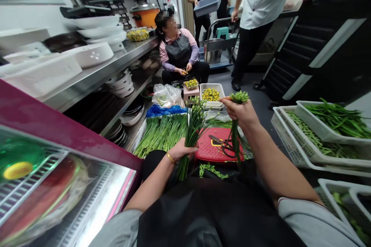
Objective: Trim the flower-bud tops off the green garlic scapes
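My left hand [184, 149] is wrapped round a bunch of garlic chive stems [194, 125], buds at the top, held roughly upright. Raised at the right, my right hand [240, 112] grips a smaller bunch of the same stems [236, 135], its buds level just above the fist. Between and below the hands lies a red board-like surface [210, 152] with black-handled scissors [222, 142] on it. Cut bud tips [213, 170] are scattered at its near edge. Left of it, many long chive stems [165, 129] lie in a white tray, with blue plastic [166, 111] behind.
A seated co-worker [181, 54] handles yellow flowers ahead, near a white basket of yellow flowers [211, 94]. White baskets of green vegetables [319, 139] stand at right. A steel shelf [124, 56] with dishes and a glass-fronted fridge [110, 185] flank the left. Someone holds a trolley [218, 60] behind.
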`<action>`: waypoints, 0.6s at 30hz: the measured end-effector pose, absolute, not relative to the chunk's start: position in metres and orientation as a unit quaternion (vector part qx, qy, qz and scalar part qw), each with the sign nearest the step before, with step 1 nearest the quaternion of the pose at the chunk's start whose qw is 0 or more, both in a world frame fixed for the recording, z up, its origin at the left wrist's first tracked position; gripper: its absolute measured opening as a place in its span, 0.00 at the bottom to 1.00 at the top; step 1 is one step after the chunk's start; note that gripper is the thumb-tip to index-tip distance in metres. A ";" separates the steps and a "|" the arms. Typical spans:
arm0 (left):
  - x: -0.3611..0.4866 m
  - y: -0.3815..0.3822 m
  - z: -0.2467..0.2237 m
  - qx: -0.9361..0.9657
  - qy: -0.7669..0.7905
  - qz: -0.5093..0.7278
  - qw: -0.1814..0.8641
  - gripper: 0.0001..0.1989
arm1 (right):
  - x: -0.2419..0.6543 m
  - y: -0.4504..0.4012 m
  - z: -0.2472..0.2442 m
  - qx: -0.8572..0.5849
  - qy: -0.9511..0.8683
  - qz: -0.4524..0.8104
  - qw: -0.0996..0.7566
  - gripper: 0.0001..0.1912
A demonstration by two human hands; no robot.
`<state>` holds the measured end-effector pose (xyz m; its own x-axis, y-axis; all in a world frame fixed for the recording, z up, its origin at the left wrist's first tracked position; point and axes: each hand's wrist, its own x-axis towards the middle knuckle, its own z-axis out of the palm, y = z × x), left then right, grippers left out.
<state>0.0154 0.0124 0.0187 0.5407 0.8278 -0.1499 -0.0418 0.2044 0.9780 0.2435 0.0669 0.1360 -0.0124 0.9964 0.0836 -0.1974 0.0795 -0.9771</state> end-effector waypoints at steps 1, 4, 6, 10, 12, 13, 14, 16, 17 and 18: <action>0.015 0.011 0.019 0.549 0.345 0.306 0.697 0.22 | 0.239 0.071 0.134 -0.420 -0.473 0.541 0.554 0.23; 0.013 0.008 0.019 0.555 0.320 0.282 0.714 0.22 | 0.234 0.077 0.130 -0.412 -0.500 0.577 0.498 0.24; 0.013 0.007 0.018 0.556 0.321 0.274 0.716 0.23 | 0.231 0.077 0.128 -0.396 -0.517 0.587 0.480 0.24; 0.015 0.008 0.018 0.551 0.323 0.275 0.719 0.23 | 0.220 0.076 0.124 -0.388 -0.504 0.571 0.519 0.23; 0.015 0.009 0.018 0.537 0.325 0.286 0.724 0.24 | 0.223 0.078 0.127 -0.389 -0.477 0.546 0.568 0.22; 0.015 0.009 0.018 0.530 0.329 0.293 0.725 0.25 | 0.229 0.079 0.131 -0.386 -0.459 0.523 0.606 0.21; 0.014 0.009 0.019 0.523 0.335 0.298 0.725 0.25 | 0.239 0.081 0.137 -0.380 -0.436 0.490 0.652 0.19; 0.012 0.010 0.018 0.518 0.345 0.300 0.723 0.25 | 0.270 0.083 0.154 -0.361 -0.381 0.412 0.745 0.17; 0.011 0.010 0.018 0.516 0.348 0.302 0.722 0.25 | 0.290 0.083 0.163 -0.352 -0.357 0.373 0.781 0.16; 0.010 0.011 0.017 0.515 0.352 0.305 0.720 0.25 | 0.312 0.081 0.173 -0.344 -0.339 0.338 0.808 0.17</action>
<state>0.0102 0.0111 0.0169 0.5658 0.8018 -0.1922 -0.0776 0.2839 0.9557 0.3119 0.0810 0.1732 0.5427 0.7786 0.3149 -0.3129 0.5354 -0.7845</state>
